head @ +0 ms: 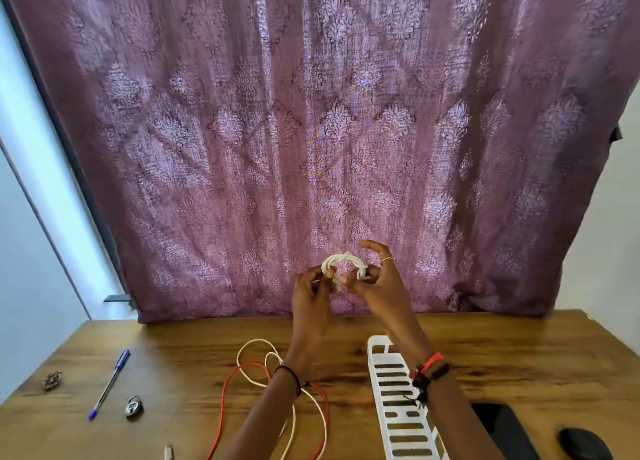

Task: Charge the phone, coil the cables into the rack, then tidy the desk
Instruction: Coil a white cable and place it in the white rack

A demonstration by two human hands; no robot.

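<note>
Both hands are raised above the desk, in front of the curtain, holding a small white cable coil (341, 261). My left hand (310, 295) pinches the coil's left side and its loose end. My right hand (377, 279) grips the right side of the loop. A white slotted rack (394, 390) lies on the wooden desk (173, 366) under my right forearm. A loose white cable (254, 347) and a red cable (225, 390) sprawl on the desk below my left arm. A black phone (502, 425) lies at the right, near the front edge.
A blue pen (110, 383), a small padlock (133, 407) and a small chain-like object (52, 380) lie on the desk's left part. A black mouse (585, 444) sits at the bottom right. A purple patterned curtain (311, 130) hangs behind the desk.
</note>
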